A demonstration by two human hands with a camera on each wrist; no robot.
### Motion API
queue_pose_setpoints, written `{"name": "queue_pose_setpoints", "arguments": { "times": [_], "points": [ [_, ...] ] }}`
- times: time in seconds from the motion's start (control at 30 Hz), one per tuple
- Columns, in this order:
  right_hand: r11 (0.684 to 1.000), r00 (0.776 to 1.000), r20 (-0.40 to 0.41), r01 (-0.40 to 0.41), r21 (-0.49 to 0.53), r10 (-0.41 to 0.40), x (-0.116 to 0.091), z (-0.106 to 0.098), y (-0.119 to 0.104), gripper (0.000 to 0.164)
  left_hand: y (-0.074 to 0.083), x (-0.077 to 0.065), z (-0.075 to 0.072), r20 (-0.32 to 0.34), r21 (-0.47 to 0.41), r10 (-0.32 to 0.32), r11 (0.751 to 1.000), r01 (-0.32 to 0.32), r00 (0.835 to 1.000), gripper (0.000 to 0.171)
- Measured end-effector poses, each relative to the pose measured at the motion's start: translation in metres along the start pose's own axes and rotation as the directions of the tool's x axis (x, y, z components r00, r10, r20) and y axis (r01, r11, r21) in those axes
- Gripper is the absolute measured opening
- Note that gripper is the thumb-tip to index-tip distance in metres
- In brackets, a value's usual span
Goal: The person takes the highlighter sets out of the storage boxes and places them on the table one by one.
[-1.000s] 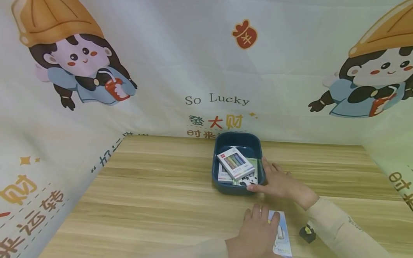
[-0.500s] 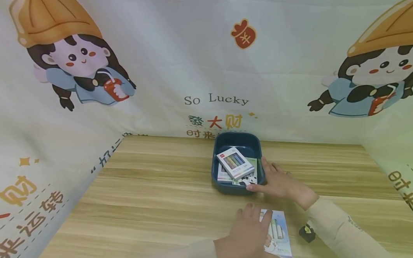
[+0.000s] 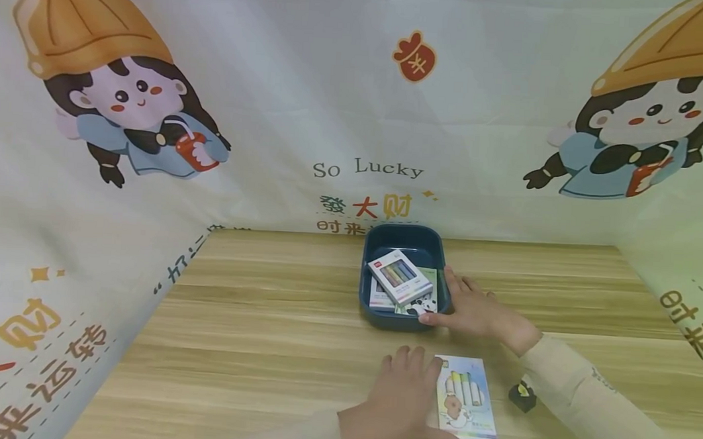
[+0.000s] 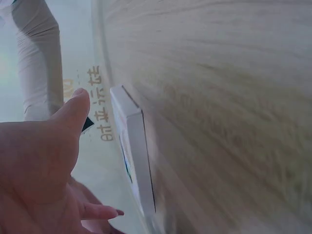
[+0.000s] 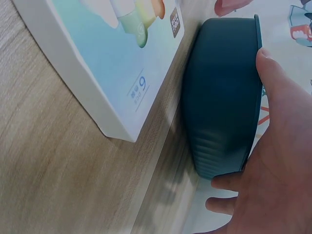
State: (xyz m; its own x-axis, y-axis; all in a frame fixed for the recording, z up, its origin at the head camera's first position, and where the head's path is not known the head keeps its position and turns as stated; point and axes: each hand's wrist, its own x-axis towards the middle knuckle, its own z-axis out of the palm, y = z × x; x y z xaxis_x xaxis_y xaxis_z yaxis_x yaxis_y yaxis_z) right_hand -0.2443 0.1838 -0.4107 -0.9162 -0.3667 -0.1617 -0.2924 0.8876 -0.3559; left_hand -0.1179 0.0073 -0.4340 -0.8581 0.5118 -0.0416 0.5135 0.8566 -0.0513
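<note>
A white and pale blue box (image 3: 469, 398) printed with several pastel marker-like sticks lies flat on the wooden table. Just left of it is my left hand (image 3: 396, 401), fingers extended, thumb reaching along the box's near edge. In the left wrist view the box (image 4: 134, 146) stands apart from the spread thumb and fingers. Farther back, my right hand (image 3: 480, 316) rests against the right side of a dark blue bin (image 3: 402, 323). Its thumb (image 5: 273, 73) touches the bin's rim in the right wrist view, with the other fingers spread along the outer wall.
Inside the bin lie a white box (image 3: 401, 277) picturing coloured sticks, another similar box under it, and a green panda-printed pack (image 3: 428, 293). A small black object (image 3: 522, 397) with a yellow mark sits beside the right sleeve. A printed cloth (image 3: 285, 110) hangs behind the table.
My left hand has slid left off the box, uncovering its printed front. The box, the bin and my right hand have stayed in place.
</note>
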Motion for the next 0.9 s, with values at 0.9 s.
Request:
{"name": "queue_pose_setpoints", "arguments": {
  "times": [0.9],
  "points": [
    [1.0,1.0,0.006,-0.015,-0.005,0.015,0.002,0.001,0.0,0.12,-0.029,-0.009,-0.024,0.024,-0.072,-0.038,0.997,0.04,0.999,0.11]
  ]
}}
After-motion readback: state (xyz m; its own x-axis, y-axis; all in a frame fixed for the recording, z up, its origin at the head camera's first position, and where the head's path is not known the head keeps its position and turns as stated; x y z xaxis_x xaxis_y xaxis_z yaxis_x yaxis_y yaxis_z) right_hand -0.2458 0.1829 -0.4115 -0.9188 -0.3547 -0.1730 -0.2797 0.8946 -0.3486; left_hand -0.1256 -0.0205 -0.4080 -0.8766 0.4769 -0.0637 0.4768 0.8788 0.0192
